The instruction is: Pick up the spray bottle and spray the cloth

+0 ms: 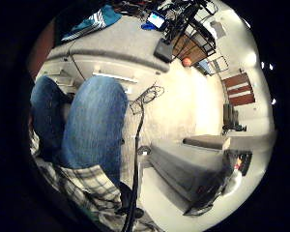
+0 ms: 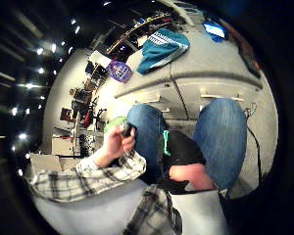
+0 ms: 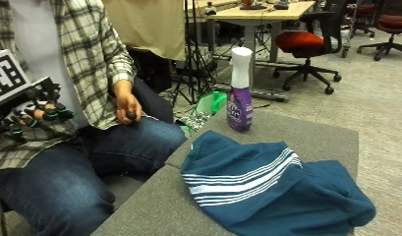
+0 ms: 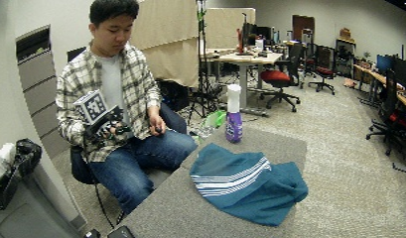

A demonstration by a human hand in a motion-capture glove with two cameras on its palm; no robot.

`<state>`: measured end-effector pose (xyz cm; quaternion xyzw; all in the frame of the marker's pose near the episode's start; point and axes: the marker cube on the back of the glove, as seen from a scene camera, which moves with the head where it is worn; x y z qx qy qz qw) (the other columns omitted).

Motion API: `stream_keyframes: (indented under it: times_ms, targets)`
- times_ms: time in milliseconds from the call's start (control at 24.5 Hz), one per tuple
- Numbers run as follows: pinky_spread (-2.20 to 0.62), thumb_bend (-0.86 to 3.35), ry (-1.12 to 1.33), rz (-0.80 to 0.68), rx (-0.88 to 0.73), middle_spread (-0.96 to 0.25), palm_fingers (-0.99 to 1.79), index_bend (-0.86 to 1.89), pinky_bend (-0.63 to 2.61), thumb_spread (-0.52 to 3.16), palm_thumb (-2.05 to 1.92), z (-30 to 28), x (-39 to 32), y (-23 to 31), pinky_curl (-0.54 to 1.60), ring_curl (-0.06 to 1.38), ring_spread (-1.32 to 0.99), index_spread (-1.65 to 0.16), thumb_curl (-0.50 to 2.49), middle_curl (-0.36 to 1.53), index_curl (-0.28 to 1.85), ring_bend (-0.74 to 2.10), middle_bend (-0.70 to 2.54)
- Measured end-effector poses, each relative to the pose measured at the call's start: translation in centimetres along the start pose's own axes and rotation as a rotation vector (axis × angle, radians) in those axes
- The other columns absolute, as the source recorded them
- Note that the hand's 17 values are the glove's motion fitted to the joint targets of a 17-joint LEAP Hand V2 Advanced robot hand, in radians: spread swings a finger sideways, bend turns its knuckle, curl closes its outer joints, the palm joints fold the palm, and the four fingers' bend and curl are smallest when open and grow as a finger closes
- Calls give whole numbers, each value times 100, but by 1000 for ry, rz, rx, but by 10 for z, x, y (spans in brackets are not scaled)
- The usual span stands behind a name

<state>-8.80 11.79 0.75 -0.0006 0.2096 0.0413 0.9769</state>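
Observation:
A purple spray bottle (image 3: 240, 93) (image 4: 234, 120) with a white head stands upright at the far end of the grey table (image 3: 305, 132) (image 4: 268, 141). A crumpled teal cloth (image 3: 266, 184) (image 4: 245, 181) with white stripes lies on the table in front of the bottle, and it also shows on the table in the palm views as the cloth (image 2: 164, 46) (image 1: 99, 19). My gloved right hand (image 3: 30, 115) (image 4: 106, 130) hovers over my lap, away from the table, fingers loosely curled and holding nothing. The bare left hand (image 3: 129, 108) (image 2: 120, 142) rests on my thigh and pinches a small dark object.
My knees in jeans (image 3: 122, 142) are close to the table's side edge. A green item (image 3: 210, 103) and a tripod (image 3: 190, 59) stand on the floor behind the table. Desks and a red office chair (image 3: 305, 42) fill the back of the room.

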Motion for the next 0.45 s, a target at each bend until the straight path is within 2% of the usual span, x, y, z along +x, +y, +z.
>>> stream_keyframes:
  times_ms: [122,244,448]
  targets:
    - [21,1,-66,-118,-90,-9,10,18,43,105,52,16,9,57,30,31,13,-40,44,30,30,23,19]
    - [21,0,4,-92,-112,-8,10,18,43,106,54,32,1,114,30,31,13,-39,44,30,31,23,19]
    - [21,-1,-141,-49,-73,-8,11,18,43,107,57,19,21,105,29,31,13,-39,45,30,32,22,18]
